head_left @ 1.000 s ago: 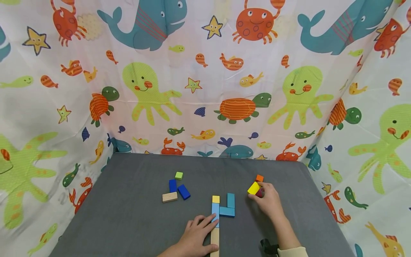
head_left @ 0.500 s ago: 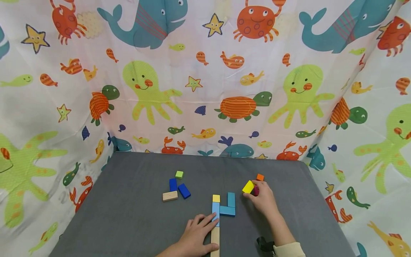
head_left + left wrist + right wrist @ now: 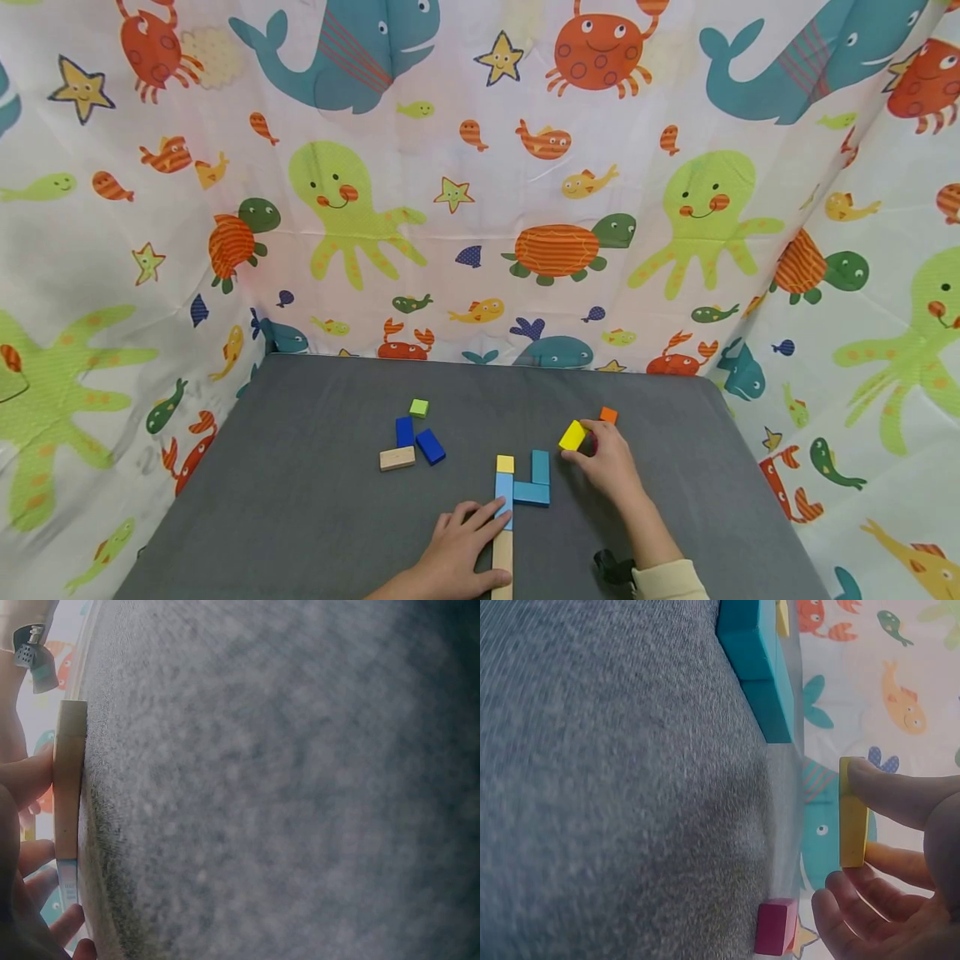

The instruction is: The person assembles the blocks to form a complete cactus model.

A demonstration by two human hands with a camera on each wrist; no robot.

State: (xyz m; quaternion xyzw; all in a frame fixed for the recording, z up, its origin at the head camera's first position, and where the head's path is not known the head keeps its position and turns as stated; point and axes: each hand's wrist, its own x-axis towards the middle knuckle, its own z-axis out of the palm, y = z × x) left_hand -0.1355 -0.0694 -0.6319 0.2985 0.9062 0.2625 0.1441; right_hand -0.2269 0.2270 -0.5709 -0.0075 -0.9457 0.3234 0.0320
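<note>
My right hand (image 3: 609, 468) pinches a yellow block (image 3: 573, 436) between thumb and fingers. The right wrist view shows that block (image 3: 853, 825) raised off the table, with a crimson block (image 3: 776, 926) standing below the fingers. My left hand (image 3: 453, 554) lies along a straight row. Its fingertips rest on a light blue block (image 3: 503, 485), and the thumb touches a long natural wood block (image 3: 503, 550). A small yellow block (image 3: 506, 464) tops the row. Two teal blocks (image 3: 540, 467) make an L to the row's right, one end against the light blue part.
Back left of the row are a green cube (image 3: 419, 407), two dark blue blocks (image 3: 431, 447) and a wood block (image 3: 397, 458). An orange block (image 3: 608, 414) lies just beyond my right hand. A patterned sea-animal curtain (image 3: 465, 275) stands around the grey table (image 3: 315, 500).
My right hand has shifted left with the yellow block, away from the orange and crimson blocks. The left hand keeps its place on the row.
</note>
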